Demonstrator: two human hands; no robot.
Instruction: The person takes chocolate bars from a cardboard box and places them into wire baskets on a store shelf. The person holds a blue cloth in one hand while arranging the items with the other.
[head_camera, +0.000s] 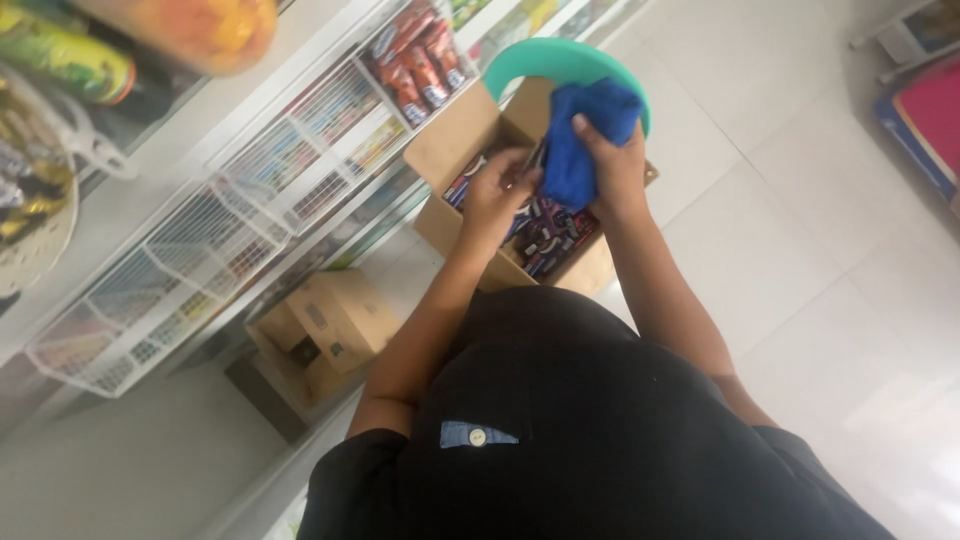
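An open cardboard box (452, 140) full of small dark snack packets (548, 236) stands on a teal round stool (560, 58) in front of me. My right hand (612, 168) is closed on a bunched blue cloth (584, 132) above the box. Reaching into the box, my left hand (497, 192) has its fingers on a packet at the box's left side; whether it grips the packet is unclear.
White wire baskets (200, 260) of small goods line the shelf on the left, with red packets (415, 62) higher up. A second cardboard box (330, 325) sits on the floor below the shelf. White tiled floor (800, 260) extends right, where a pink and blue object (925, 120) lies.
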